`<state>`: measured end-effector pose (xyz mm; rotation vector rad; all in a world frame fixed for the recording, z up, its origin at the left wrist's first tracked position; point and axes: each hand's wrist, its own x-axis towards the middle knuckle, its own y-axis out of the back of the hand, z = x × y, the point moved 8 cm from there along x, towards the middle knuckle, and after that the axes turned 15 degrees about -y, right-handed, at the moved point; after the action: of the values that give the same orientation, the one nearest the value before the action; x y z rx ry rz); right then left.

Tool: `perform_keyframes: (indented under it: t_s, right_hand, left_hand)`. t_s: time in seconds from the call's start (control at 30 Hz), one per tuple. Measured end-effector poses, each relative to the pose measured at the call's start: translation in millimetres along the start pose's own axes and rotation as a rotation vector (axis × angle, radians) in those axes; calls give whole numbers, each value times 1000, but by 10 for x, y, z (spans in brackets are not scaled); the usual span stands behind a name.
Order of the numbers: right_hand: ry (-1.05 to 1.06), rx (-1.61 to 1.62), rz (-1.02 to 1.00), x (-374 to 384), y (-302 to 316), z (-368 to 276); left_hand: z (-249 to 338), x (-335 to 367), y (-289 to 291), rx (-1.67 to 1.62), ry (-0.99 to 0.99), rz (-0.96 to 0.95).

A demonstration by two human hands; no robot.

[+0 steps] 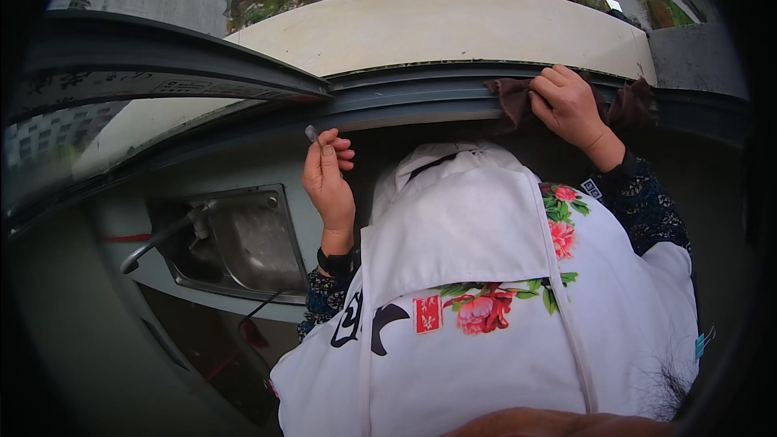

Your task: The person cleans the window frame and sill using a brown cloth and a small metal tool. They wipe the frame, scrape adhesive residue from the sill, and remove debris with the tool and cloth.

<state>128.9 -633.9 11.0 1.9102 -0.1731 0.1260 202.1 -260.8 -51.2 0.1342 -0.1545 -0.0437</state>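
My right hand (568,110) is closed on a dark brown cloth (511,102), which lies across the grey window track (413,91) at the right. Folds of the cloth stick out on both sides of the fingers. At the near side of the track, further left, my left hand (328,182) is raised with thumb and fingers pinched together. From its fingertips pokes a small greyish, shiny piece (311,133), too small to name. The left hand is apart from the track.
A sliding window frame (186,48) slants in from the left. Below it a steel sink (279,255) with a faucet (158,241) is set in a pale counter (129,194). Beyond the track runs a cream outer ledge (453,24), with ground and grass far below.
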Motion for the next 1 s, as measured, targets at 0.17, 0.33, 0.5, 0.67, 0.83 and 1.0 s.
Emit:
perform_keyframes:
  t_s: [0.17,0.33,0.5,0.67,0.83,1.0]
  right_hand:
    - [-423,127,179,-326,329,1076]
    - [-832,1172,331,-412,276,1598]
    - [-665,1448,177,104,200,840]
    - [-151,658,-134,697,58,7]
    - [-97,715,-275,651,-73,60]
    - [8,1002,-451,619,-219,-133]
  left_hand:
    - [-47,-93,-14,103,8,-75]
    - [175,-113,-362,78,26,-272]
    - [482,-26,-982,-57,15,-401]
    - [679,148,-1447,-53,-117,-532]
    - [665,250,-1608,-20,-171,-587]
    - [656,277,-1869,-107,-198,-822]
